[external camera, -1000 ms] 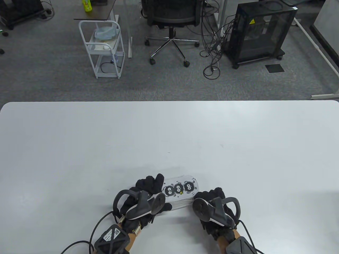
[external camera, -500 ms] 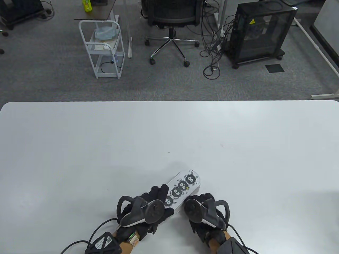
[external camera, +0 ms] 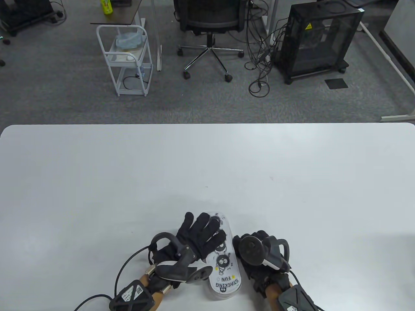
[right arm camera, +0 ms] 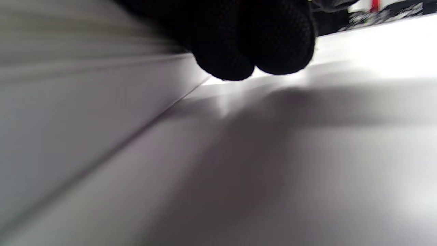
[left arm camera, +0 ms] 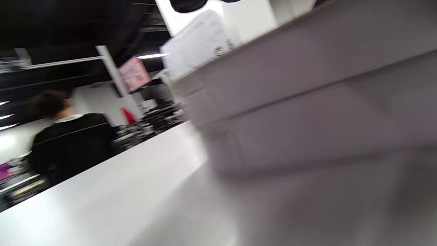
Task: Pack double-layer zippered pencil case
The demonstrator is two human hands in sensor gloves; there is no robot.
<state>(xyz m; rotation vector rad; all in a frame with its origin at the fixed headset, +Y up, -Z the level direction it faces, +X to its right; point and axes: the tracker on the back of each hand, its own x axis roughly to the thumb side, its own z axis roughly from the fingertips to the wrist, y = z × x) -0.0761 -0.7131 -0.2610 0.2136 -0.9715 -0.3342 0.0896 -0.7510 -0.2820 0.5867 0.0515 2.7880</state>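
The pencil case [external camera: 225,275] is a white oblong box with black cartoon soot figures and the words "STACKING FUN". It lies near the table's front edge, long axis running front to back. My left hand [external camera: 204,228] rests flat on its far half, fingers spread. My right hand [external camera: 242,242] sits against the case's right side with its fingers curled. In the left wrist view the case's side [left arm camera: 307,102] fills the right, blurred. In the right wrist view the case wall [right arm camera: 68,102] is at left, with my curled fingers [right arm camera: 256,44] hanging beside it.
The white table [external camera: 207,168] stretches away beyond the case. On the floor past its far edge stand an office chair [external camera: 209,19], a white trolley [external camera: 128,58] and a black cabinet [external camera: 319,35]. A person in black [left arm camera: 68,143] shows in the left wrist view.
The case has turned from lying crosswise to pointing front to back and sits closer to me. My left hand has opened flat on top of it. My right hand has stayed at its right side.
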